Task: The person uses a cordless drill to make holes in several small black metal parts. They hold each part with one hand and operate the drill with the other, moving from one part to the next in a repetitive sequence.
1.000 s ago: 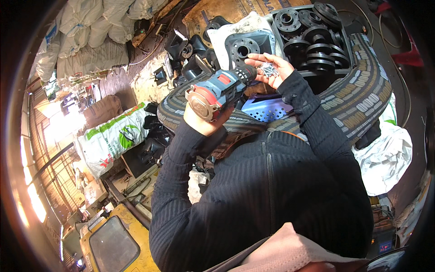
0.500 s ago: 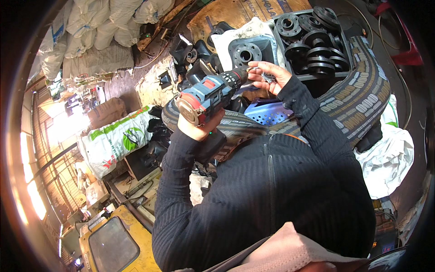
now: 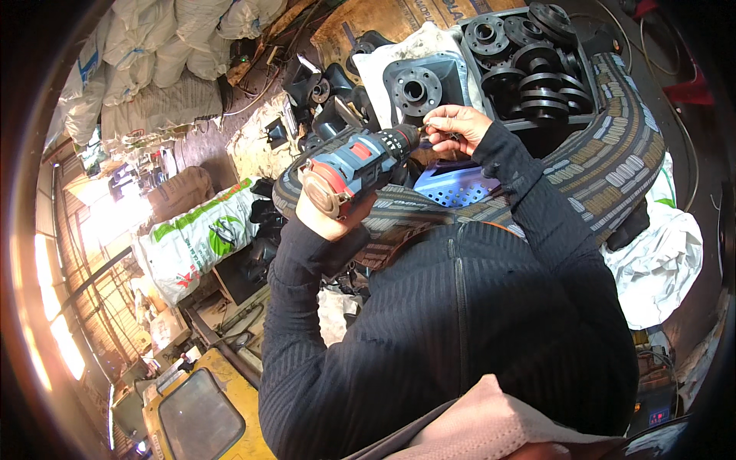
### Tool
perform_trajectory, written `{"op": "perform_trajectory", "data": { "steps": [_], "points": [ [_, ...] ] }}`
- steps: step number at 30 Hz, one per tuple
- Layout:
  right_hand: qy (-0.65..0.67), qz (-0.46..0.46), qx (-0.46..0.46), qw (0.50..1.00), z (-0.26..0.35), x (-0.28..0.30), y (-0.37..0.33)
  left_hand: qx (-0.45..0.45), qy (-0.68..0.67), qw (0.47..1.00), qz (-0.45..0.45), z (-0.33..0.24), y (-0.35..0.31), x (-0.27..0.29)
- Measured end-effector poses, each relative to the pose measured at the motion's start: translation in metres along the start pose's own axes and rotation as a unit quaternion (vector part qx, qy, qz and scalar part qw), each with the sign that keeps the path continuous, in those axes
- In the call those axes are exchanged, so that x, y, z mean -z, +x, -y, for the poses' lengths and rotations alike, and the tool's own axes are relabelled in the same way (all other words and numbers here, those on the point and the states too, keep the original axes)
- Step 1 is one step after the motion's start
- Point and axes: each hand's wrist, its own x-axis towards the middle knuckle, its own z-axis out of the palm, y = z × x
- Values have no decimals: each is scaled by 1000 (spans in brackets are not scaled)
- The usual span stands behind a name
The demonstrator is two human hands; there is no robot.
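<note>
1. Blue-and-grey cordless drill with red accents and a black chuck (image 3: pixel 359 165) hangs in the air before the torso, its nose angled up and to the right.
2. Left hand (image 3: pixel 331 221) wraps around the drill near its rear, fingers curled closed.
3. Right hand (image 3: pixel 465 126) pinches a small metallic piece (image 3: pixel 423 132) at the drill's tip, thumb and fingertips drawn together; the piece is too small to identify.
4. Just beyond the tip, a round black flange with bolt holes (image 3: pixel 430 93) lies over a white cloth (image 3: pixel 372 73).
5. Right of that, a grey rectangular crate (image 3: pixel 550 123) holds stacked black discs (image 3: pixel 543 108).
6. Below the right hand sits a blue perforated piece (image 3: pixel 457 185).
</note>
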Motion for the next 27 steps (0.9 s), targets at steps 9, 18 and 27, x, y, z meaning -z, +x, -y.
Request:
{"op": "perform_trajectory", "data": {
  "steps": [9,18,27],
  "points": [
    [33,-97,-18,995,-3,-10,3,64,29,997,40,27,14,9],
    [-3,-317,92,944,-5,22,26,112,35,991,60,94,25,11],
    [-64,-307,95,945,-4,32,38,168,-118,973,109,120,64,8]
  ]
}}
